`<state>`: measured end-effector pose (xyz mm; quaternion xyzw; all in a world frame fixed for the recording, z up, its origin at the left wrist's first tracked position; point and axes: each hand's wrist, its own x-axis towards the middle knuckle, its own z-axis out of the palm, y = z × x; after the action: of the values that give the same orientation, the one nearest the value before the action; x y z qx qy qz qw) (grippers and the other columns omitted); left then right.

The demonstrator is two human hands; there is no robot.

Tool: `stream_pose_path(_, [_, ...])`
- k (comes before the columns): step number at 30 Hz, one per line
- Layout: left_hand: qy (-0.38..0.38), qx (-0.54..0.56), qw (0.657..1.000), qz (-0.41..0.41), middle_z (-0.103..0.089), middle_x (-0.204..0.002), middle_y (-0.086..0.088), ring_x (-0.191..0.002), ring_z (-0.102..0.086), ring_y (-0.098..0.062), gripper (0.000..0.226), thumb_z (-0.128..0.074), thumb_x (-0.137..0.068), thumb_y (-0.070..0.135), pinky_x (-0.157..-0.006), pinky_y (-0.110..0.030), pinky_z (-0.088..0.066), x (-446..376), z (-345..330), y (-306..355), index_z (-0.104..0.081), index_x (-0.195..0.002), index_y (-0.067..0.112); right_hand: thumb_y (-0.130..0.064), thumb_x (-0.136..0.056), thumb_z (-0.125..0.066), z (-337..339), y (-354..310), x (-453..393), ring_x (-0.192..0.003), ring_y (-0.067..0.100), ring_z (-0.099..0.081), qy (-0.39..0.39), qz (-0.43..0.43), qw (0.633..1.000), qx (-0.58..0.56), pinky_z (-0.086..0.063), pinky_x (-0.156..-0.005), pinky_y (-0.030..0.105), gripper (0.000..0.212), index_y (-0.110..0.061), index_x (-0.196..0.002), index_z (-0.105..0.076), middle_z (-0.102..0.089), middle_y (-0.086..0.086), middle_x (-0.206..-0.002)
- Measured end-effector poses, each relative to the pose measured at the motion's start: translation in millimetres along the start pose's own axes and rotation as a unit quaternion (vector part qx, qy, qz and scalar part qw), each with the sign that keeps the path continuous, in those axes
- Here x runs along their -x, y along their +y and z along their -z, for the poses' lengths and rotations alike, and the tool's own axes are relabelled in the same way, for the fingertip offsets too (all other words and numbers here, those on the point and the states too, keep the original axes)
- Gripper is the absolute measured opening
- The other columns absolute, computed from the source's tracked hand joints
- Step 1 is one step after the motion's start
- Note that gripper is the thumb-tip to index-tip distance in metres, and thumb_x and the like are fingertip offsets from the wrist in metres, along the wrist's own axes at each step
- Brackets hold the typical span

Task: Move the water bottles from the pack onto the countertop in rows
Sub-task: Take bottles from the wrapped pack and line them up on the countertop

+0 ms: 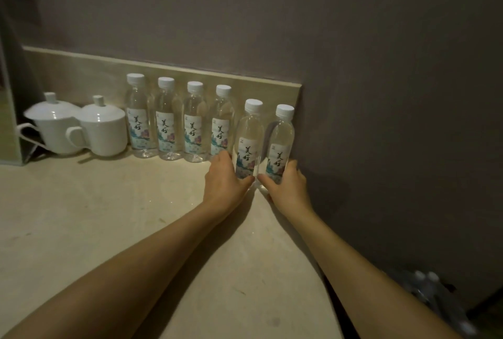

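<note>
Two clear water-filled bottles gripped upright on worktop (109, 216): L hand (224, 179) fingers curled round one (249, 137), R hand (288, 185) round other (281, 142).

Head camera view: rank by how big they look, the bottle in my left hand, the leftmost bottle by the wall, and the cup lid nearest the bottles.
1. Bottle in left hand, though it is nearer the camera.
2. Leftmost bottle.
3. Cup lid.

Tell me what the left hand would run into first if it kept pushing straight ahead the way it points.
Likely the fourth back-row bottle, which stands just beyond the left hand and the bottle it grips. The backsplash lies behind that. Depth is hard to judge from one view.
</note>
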<state>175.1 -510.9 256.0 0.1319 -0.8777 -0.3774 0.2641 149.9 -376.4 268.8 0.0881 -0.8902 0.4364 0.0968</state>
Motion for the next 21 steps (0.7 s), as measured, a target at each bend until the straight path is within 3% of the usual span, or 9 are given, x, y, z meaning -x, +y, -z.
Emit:
stream_pose_path(11, [0.027, -0.007, 0.999, 0.029, -0.052, -0.119, -0.012, -0.110, -0.055, -0.029, 0.056, -0.080, -0.079, 0.028, -0.092, -0.041, -0.052, -15.7, -14.8, 7.4, -0.047, -0.119, 0.009, -0.029, -0.087, -0.067, -0.2, -4.9, -17.6, -0.113, 0.032, -0.059, -0.016, -0.003, 1.000, -0.007, -0.052, -0.087, 0.040, 0.046, -0.003, -0.118, -0.046, -0.058, 0.017, -0.126])
stream_pose_path(21, [0.039, -0.006, 0.998, 0.053, -0.054, -0.122, -0.014, -0.115, -0.056, -0.032, 0.061, -0.081, -0.078, 0.025, -0.095, -0.046, -0.051, -27.5, -21.2, 6.5, -0.046, -0.124, 0.006, -0.023, -0.088, -0.068, -6.0, -3.9, -34.7, -0.117, 0.032, -0.057, -0.028, -0.015, 0.999, -0.008, -0.052, -0.093, 0.047, 0.048, -0.003, -0.124, -0.044, -0.055, 0.017, -0.131])
